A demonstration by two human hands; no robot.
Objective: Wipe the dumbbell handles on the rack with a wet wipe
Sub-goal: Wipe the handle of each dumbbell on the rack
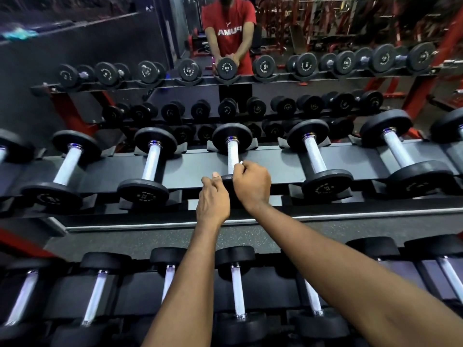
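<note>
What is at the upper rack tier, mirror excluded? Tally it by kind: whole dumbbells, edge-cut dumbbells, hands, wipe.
Whole dumbbells: 5
Edge-cut dumbbells: 2
Hands: 2
Wipe: 1
Total: 10

Dumbbells point(313, 156) in row on upper shelf point(273, 159); 2nd row point(237, 291) on lower shelf point(140, 286), nearer; mirror point(112, 38) behind rack point(325, 216).
</note>
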